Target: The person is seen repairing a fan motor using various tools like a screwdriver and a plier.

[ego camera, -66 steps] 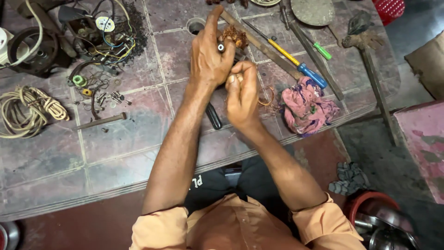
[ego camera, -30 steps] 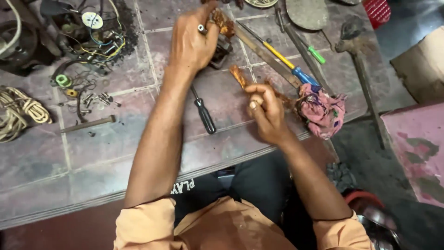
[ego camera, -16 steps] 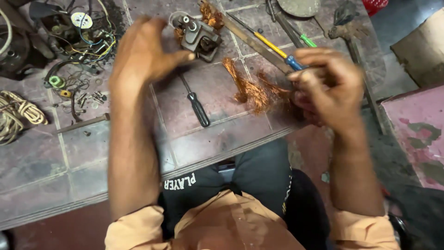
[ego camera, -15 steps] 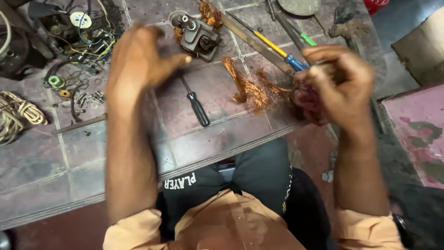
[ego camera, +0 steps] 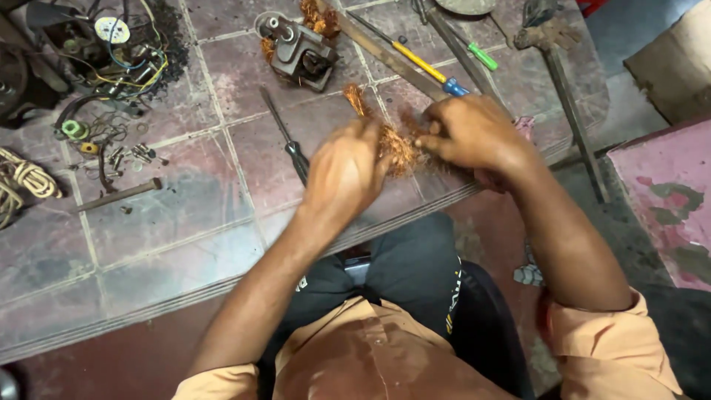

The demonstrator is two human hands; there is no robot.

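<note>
A tangled bundle of copper wire [ego camera: 398,146] lies between both hands above the tiled work surface [ego camera: 185,215]. My left hand [ego camera: 344,174] grips its left side, fingers curled around the strands. My right hand [ego camera: 474,137] pinches the right side of the same bundle. A strand of copper sticks up at the bundle's top left. Behind the hands sits a small grey motor part [ego camera: 300,50] with copper windings. A black-handled screwdriver [ego camera: 287,141] lies just left of my left hand.
A long metal file with a yellow and blue handled tool [ego camera: 422,63] lies at the back right. A hammer [ego camera: 559,70] rests on the right. Wires and small parts [ego camera: 111,52] crowd the back left, with coiled rope [ego camera: 22,181] at the left edge.
My left hand has left the motor part and come down to the copper bundle. My right hand has pulled the bundle toward the table's front edge, and both hands now meet on it.
</note>
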